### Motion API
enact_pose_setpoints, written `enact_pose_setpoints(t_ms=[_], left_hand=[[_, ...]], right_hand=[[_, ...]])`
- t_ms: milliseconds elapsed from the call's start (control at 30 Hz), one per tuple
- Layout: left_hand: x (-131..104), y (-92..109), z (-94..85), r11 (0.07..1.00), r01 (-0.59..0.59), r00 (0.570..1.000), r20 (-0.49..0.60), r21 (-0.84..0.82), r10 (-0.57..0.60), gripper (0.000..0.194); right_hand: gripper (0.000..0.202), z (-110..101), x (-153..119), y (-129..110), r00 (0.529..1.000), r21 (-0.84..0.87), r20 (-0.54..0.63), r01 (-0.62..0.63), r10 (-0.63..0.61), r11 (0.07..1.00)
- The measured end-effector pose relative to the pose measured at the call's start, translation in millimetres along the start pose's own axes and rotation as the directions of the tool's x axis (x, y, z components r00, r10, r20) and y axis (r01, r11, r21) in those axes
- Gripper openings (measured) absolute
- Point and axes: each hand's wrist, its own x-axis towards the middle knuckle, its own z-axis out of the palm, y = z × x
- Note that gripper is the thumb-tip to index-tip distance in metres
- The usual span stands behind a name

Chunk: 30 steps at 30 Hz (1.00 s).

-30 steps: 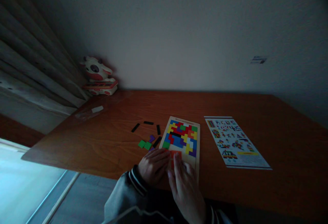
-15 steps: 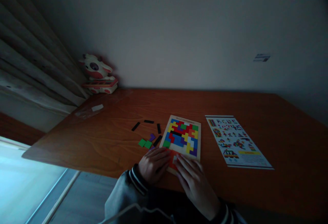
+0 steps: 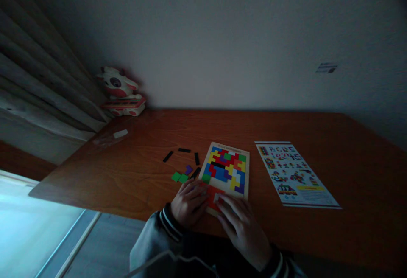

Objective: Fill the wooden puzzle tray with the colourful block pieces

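Note:
A wooden block-puzzle board [image 3: 246, 184] lies on the table, largely filled with coloured pieces. Its near end holds orange-red pieces [image 3: 211, 199], partly covered by my hands. My left hand [image 3: 189, 203] rests over the lower left edge of the board, its fingers stretched toward the orange-red pieces. With fingers extended and the thumb apart, my right hand [image 3: 243, 227] covers the lower right corner; its fingertips touch a small white piece [image 3: 216, 197]. Left of the board lie loose green pieces [image 3: 179, 177], a purple piece [image 3: 188, 169] and several black bars [image 3: 168, 156].
A printed pattern sheet [image 3: 294, 176] lies right of the board on the brown table [image 3: 143, 155]. A cow-shaped toy [image 3: 122, 93] stands at the back left beside the curtain [image 3: 41, 70]. Clear plastic with a white label [image 3: 121, 133] lies near the left edge.
Both hands stay nearly in place over the board's near end. My left fingers have shifted slightly left and back, showing more of the orange-red pieces.

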Motion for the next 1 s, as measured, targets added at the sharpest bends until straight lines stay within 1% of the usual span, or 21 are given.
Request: enact_pose_setpoints(t_ms=[33,100,200,267,300,400,533,667,800,900,1000], left_hand=[[-1.0,-1.6,-0.6,0.999,0.029,0.999,-0.024,0.016,-0.028,0.020],[-4.6,-8.2,-2.8,0.990,0.123,0.988,-0.099,0.065,-0.116,0.021],[-15.3,-25.5,-8.3,0.937,0.303,0.939,-0.220,0.173,-0.263,0.023],[-25.1,-38.7,-12.7,0.886,0.395,0.907,-0.254,0.242,-0.335,0.024],[-30.2,-44.7,-14.8,0.867,0.422,0.899,-0.249,0.266,-0.361,0.025],[-42.9,-56.9,-19.1,0.859,0.430,0.900,-0.205,0.277,-0.384,0.025],[-48.5,-61.5,-19.8,0.879,0.407,0.910,-0.198,0.247,-0.365,0.025],[-49.1,-64.9,-19.4,0.879,0.426,0.898,-0.219,0.214,-0.381,0.024],[-50.2,-70.2,-22.9,0.872,0.450,0.886,-0.218,0.195,-0.409,0.026],[-44.4,-65.6,-25.0,0.874,0.462,0.876,-0.232,0.149,-0.424,0.027],[-26.9,-46.2,-21.1,0.889,0.453,0.862,-0.283,0.060,-0.420,0.021]], right_hand=[[0.037,0.1,-1.2,1.0,1.000,0.019,-0.022,-0.004,0.004,1.000],[0.038,0.6,-3.6,2.7,0.997,0.045,-0.072,-0.013,0.016,0.999],[0.036,1.2,-5.5,4.2,0.992,0.043,-0.113,-0.043,0.048,0.998],[0.036,1.0,-5.2,4.4,0.993,0.035,-0.105,-0.052,0.055,0.998],[0.037,0.9,-4.8,4.4,0.994,0.033,-0.098,-0.047,0.050,0.998],[0.040,0.8,-3.7,4.8,0.997,0.033,-0.070,-0.026,0.028,0.999],[0.042,1.5,-4.5,5.8,0.998,0.025,-0.058,-0.038,0.040,0.999],[0.039,0.9,-5.7,4.6,0.995,0.021,-0.086,-0.051,0.052,0.998],[0.036,-0.1,-4.7,2.6,0.989,0.037,-0.132,-0.068,0.073,0.997],[0.033,-0.1,-3.9,2.3,0.982,0.050,-0.169,-0.079,0.086,0.996],[0.031,0.1,-3.8,2.6,0.974,0.067,-0.199,-0.093,0.105,0.993]])
